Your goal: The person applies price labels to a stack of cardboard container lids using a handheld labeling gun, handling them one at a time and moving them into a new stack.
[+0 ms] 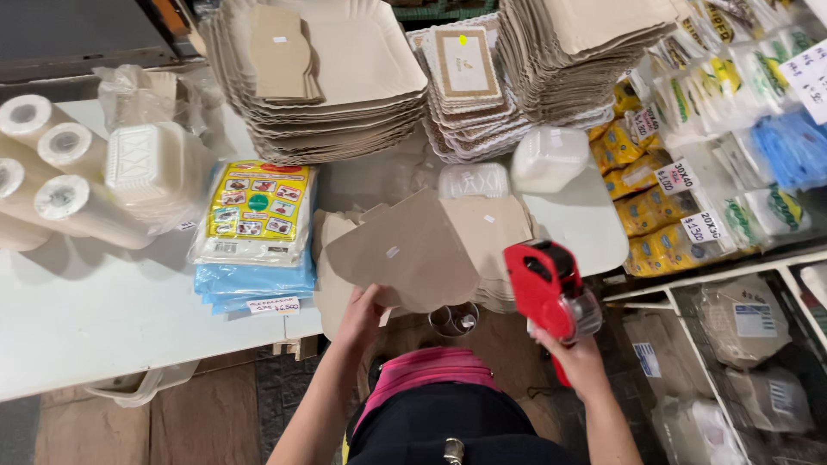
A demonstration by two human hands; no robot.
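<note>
My left hand (360, 314) grips the near edge of a flat brown cardboard piece (405, 254) with a small white sticker on it, lifted off a stack of similar brown cardboard pieces (495, 232) at the table's front edge. My right hand (579, 357) holds a red handheld label gun (547, 288) by its handle, just right of the cardboard, its head pointing up and left.
On the white table (95, 319) stand tall stacks of paper trays (332, 103), white rolls (52, 185), foam containers (155, 164), packs of blue and printed bags (254, 237) and clear plastic tubs (547, 159). Hanging packets (741, 129) and shelves of bagged goods (741, 327) fill the right.
</note>
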